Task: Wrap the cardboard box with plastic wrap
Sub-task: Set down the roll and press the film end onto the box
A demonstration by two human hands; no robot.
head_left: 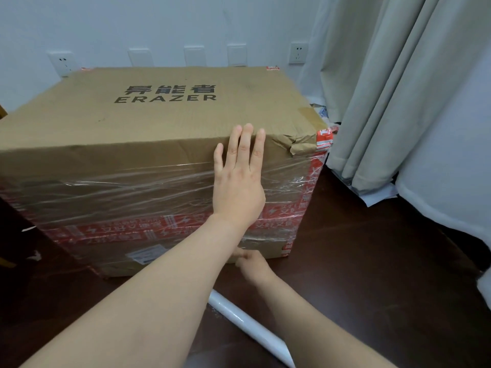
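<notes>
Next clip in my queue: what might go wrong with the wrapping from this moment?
The cardboard box has a torn, crumpled corner at its top right; film pulled over it may snag or rip.
The roll lies loose on the floor beneath the right arm, which may knock it away.
The left hand presses flat on wrinkled plastic wrap; releasing may let it slacken.

I see a large brown cardboard box [159,115] printed ERAZER, standing on the dark floor [372,261], red tape [132,229] across its front, upper right corner crushed, wrinkled clear plastic wrap [132,192] banding the front face, white wrap roll [249,325] lying before it
</notes>
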